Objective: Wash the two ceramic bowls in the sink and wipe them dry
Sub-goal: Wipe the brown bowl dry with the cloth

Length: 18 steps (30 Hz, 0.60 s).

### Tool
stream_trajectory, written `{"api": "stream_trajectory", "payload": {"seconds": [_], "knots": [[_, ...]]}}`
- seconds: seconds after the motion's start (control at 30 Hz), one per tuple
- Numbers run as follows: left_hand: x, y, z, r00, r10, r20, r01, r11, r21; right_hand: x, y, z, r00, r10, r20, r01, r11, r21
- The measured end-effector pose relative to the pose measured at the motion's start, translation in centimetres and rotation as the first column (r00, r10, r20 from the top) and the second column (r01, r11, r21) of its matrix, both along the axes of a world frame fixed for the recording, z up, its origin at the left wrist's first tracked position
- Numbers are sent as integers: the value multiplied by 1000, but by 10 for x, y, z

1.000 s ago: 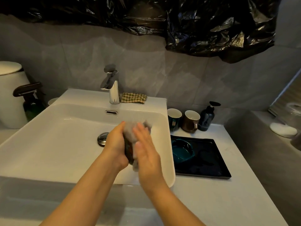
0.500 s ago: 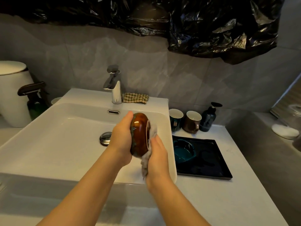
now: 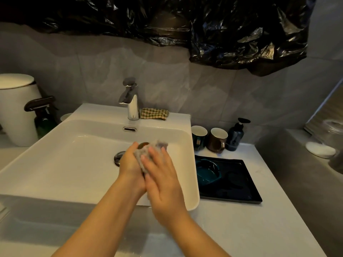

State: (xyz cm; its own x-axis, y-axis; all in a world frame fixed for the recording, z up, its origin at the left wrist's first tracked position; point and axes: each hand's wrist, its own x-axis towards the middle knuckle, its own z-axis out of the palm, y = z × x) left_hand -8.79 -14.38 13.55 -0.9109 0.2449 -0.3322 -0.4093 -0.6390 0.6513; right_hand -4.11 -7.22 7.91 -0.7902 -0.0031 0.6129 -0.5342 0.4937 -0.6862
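Note:
Over the white sink (image 3: pixel 55 164), my left hand (image 3: pixel 130 164) holds a brown ceramic bowl (image 3: pixel 143 145) on edge; only a sliver of its rim shows. A grey cloth (image 3: pixel 148 151) covers most of the bowl, and my right hand (image 3: pixel 159 175) presses that cloth flat against it with fingers spread. A teal ceramic bowl (image 3: pixel 206 171) rests on the black tray (image 3: pixel 241 193) to the right of the sink.
A chrome tap (image 3: pixel 132 104) stands at the sink's back with a checked cloth (image 3: pixel 154 114) beside it. Two mugs (image 3: pixel 207 138) and a dark pump bottle (image 3: pixel 236 134) stand behind the tray. A green spray bottle (image 3: pixel 43 117) and white bin (image 3: pixel 16 108) are at the left.
Half a second ago the brown bowl showed on edge with the cloth behind it. Now the cloth lies over the bowl and my right hand has slid up across it.

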Motion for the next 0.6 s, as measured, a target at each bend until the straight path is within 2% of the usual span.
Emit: {"api": "stream_trajectory", "payload": {"seconds": [0.1, 0.23, 0.33, 0.4, 0.47, 0.53, 0.6], "knots": [[-1, -2, -4, 992, -14, 124, 6, 998, 67, 2, 5, -12, 998, -13, -66, 17, 998, 62], [13, 10, -9, 996, -59, 69, 53, 995, 87, -8, 12, 25, 991, -48, 121, 48, 999, 0], [6, 4, 2, 993, -72, 98, 55, 984, 169, 2, 15, 11, 999, -11, -49, 15, 997, 80], [3, -1, 7, 985, -103, 136, 86, 988, 125, 10, 21, -10, 987, 7, -163, 22, 984, 174], [5, -1, 2, 981, -132, 142, 122, 990, 75, 11, 30, -18, 981, 19, -192, 28, 971, 239], [6, 0, -8, 978, -108, 175, 101, 994, 49, 13, 41, -21, 986, 38, -161, 13, 952, 306], [4, -1, -15, 983, 8, 185, 5, 998, -69, 19, 53, -21, 999, -32, -32, 40, 956, 289]]}}
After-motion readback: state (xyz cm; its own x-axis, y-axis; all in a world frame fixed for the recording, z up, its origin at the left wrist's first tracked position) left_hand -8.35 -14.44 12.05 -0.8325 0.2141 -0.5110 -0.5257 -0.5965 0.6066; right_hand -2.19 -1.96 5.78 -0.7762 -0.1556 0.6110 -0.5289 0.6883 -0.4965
